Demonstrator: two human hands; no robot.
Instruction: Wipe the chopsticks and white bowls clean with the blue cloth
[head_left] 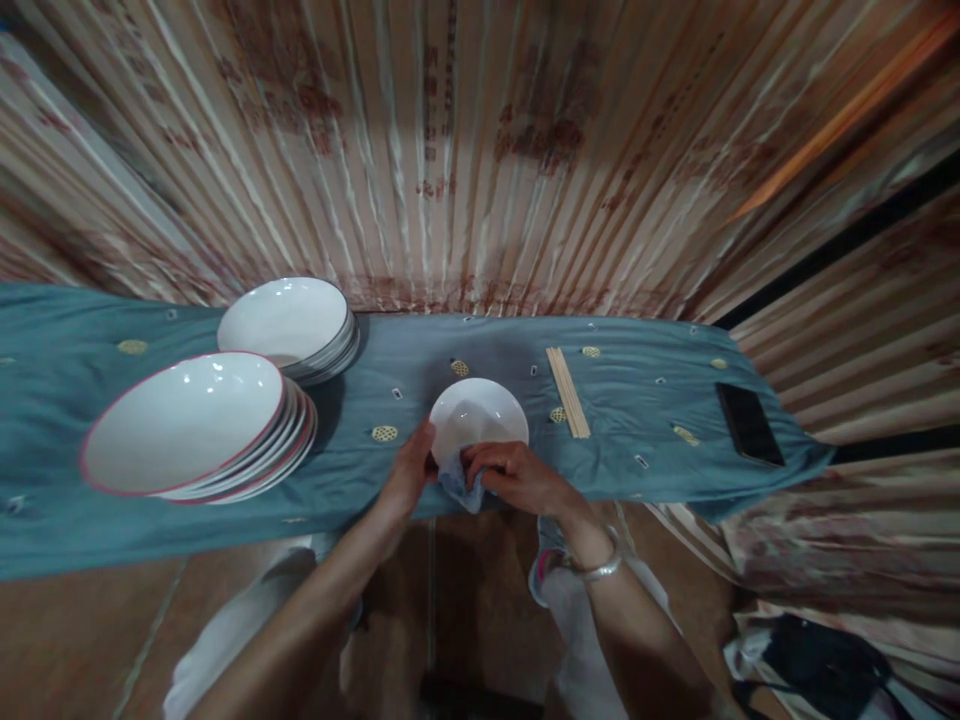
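A small white bowl (484, 405) is at the front edge of the table, its inside facing up toward me. My left hand (411, 468) grips the bowl's left rim, thumb on the edge and the other fingers mostly hidden behind it. Bunched in the fingers of my right hand (517, 478) is a light blue cloth (459, 485), which lies against the bowl's near rim. Part of the cloth hangs below the rim. A silver bracelet circles my right wrist.
On the left stand a stack of red-rimmed plates (187, 420) and a stack of dark-rimmed plates (285, 320). Right of the bowl lie several chopsticks (568, 392) and a black phone (748, 424). A teal patterned cloth (637, 400) covers the narrow table; a curtain (465, 150) hangs behind.
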